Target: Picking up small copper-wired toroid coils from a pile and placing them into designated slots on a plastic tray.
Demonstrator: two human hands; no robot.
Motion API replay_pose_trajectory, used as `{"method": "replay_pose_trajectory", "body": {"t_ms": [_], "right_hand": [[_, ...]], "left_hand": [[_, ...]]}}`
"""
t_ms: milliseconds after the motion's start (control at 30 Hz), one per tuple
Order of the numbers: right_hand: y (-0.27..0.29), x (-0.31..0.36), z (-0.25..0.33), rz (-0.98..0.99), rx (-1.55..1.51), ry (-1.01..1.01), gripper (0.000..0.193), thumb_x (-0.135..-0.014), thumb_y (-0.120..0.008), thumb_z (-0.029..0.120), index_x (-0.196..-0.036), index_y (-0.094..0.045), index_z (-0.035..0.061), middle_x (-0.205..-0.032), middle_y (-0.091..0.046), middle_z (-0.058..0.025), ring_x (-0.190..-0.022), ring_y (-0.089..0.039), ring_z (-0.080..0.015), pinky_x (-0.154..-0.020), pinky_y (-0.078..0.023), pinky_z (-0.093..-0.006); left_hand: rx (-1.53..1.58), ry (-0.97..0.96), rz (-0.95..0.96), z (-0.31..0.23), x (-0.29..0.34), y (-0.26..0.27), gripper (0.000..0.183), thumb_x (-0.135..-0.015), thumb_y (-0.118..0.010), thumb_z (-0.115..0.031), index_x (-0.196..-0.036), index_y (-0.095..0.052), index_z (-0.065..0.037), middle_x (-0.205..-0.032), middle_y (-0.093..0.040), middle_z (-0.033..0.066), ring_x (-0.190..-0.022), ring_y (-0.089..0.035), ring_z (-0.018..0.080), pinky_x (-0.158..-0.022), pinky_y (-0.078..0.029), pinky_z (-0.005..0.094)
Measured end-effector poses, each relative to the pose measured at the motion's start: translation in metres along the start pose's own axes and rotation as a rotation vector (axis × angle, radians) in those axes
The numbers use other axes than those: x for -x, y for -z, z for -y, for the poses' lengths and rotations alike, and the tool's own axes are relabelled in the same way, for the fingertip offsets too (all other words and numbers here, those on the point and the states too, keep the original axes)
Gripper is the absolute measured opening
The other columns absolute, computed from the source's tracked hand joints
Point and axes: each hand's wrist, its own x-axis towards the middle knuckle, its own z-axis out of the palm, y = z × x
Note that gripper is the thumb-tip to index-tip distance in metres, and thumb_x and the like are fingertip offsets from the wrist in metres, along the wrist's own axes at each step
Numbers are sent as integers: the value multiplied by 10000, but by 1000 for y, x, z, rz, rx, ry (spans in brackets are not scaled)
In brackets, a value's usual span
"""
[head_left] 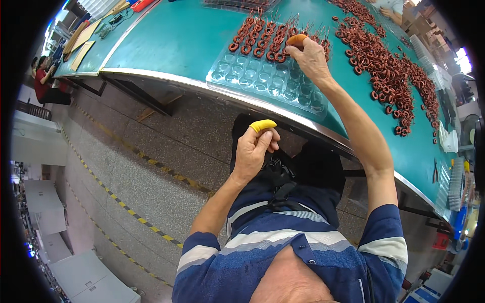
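Observation:
A clear plastic tray (pixel 247 76) with round pockets lies at the table's near edge. Rows of red-brown ring coils (pixel 258 44) with thin wire leads fill its far part, while the near pockets hold none. Over the tray's right side reaches my right hand (pixel 312 59), an orange finger cot on one finger. Its fingers are pinched together right beside the coils; whatever is between them is hidden. My left hand (pixel 251 154) is held in front of my body, off the table, with a yellow finger cot (pixel 262 125). Thumb and fingers are curled together, and their contents cannot be made out.
A large heap of loose ring coils (pixel 389 76) spreads over the green table (pixel 172 40) to the right. Pliers (pixel 435 170) and stacked clear trays (pixel 456 184) lie at the far right. Another filled tray (pixel 242 4) sits at the back. Another person's hand (pixel 391 15) shows across the table.

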Motion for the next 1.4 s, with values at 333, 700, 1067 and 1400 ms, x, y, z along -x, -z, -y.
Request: {"method": "replay_pose_trajectory", "body": {"t_ms": [333, 700, 1067, 1400], "right_hand": [[-4, 0, 4, 37, 148, 70, 237, -854, -657, 130, -1042, -650, -14, -843, -691, -109, -766, -660, -169, -713, -524, -297], [172, 34, -10, -117, 501, 141, 307, -873, -617, 222, -1086, -640, 2, -928, -686, -165, -815, -676, -266, -731, -521, -351], [228, 140, -56, 73, 848, 146, 266, -867, -572, 63, -1116, -592, -28, -1183, -561, -132, -1098, -554, -303, -936, -470, -405], [224, 102, -93, 241, 1042, 297, 174, -830, -565, 97, -996, -608, 68, -1139, -548, -53, -1100, -511, -217, -927, -438, -347]], "left_hand": [[-26, 23, 40, 1, -2, -13, 206, -984, -507, -124, -1134, -578, -2, -885, -650, 58, -717, -603, 91, -633, -495, 216], [-77, 91, -185, 3, 23, 20, 172, -970, -503, -69, -1096, -593, 6, -877, -649, 72, -716, -596, 102, -657, -502, 236], [-2, 130, -8, 17, 13, -9, 184, -981, -509, -100, -1115, -580, 4, -864, -631, 54, -695, -570, 89, -646, -486, 219], [-10, 78, 93, 5, 11, -34, 177, -987, -502, -107, -1108, -574, 0, -873, -630, 55, -712, -571, 84, -667, -494, 214]]}}
